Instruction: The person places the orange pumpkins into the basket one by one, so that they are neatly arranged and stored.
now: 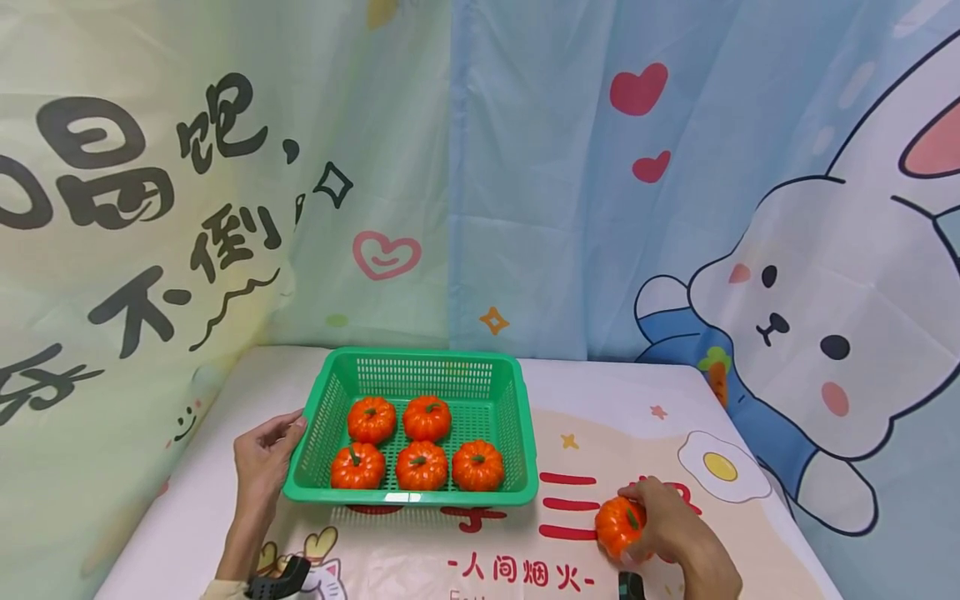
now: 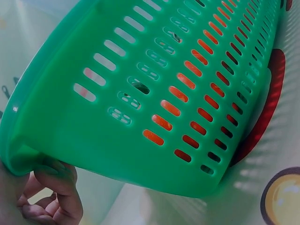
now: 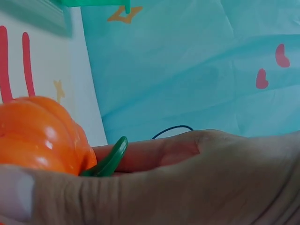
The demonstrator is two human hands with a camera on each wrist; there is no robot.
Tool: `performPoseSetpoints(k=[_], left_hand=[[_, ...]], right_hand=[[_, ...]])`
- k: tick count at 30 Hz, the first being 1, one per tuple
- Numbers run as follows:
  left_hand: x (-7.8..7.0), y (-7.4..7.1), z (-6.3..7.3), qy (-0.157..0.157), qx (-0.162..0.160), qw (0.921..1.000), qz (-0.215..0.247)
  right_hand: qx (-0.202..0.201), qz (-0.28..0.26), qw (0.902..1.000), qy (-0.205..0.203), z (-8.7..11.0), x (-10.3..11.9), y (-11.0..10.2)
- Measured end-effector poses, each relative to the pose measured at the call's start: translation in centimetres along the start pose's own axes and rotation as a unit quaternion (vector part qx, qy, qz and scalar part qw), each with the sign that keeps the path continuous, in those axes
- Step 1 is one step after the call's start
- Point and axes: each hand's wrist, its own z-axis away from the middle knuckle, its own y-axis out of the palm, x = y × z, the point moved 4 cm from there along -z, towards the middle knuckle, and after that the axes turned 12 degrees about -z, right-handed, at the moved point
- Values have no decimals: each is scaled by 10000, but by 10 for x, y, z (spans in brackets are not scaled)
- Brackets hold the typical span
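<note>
A green plastic basket [image 1: 411,498] with slotted walls stands on the table, and several small orange pumpkins [image 1: 422,465] with green stems sit inside it. At its left rim, my left hand [image 1: 264,454] pinches the edge between thumb and curled fingers; the left wrist view shows those fingers [image 2: 56,187] tucked under the rim. To the right of the basket, my right hand [image 1: 667,527] grips another orange pumpkin [image 1: 619,527] low over the tablecloth. In the right wrist view the thumb lies along the near side of this pumpkin [image 3: 42,136], its green stem towards the palm.
The tablecloth [image 1: 405,575] carries printed red characters, a fried egg and a cat. Behind the table hangs a printed curtain [image 1: 525,208] with hearts and a large white rabbit, meeting the table's back edge just past the basket.
</note>
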Motion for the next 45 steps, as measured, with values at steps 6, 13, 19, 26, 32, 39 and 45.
performPoseSetpoints(k=[6, 13, 19, 26, 32, 39, 45], left_hand=[[-1, 0, -1, 21, 22, 10000, -17], [0, 1, -2, 47, 27, 10000, -3], [0, 0, -2, 71, 13, 10000, 6], [2, -1, -2, -27, 39, 10000, 56], [4, -1, -3, -58, 84, 9999, 82], [3, 0, -2, -50, 82, 9999, 95], [5, 0, -4, -77, 88, 9999, 32]], right_hand=[[-79, 5, 9991, -405, 4, 13, -2], [-179, 119, 9970, -746, 7, 29, -3], [-241, 273, 9946, -977, 7, 41, -4], [-286, 324, 9924, -1156, 10, 54, -6], [-304, 249, 9928, -1129, 15, 61, -8], [-322, 254, 9913, -1254, 19, 73, -10], [-280, 324, 9900, -1345, 20, 78, -12]])
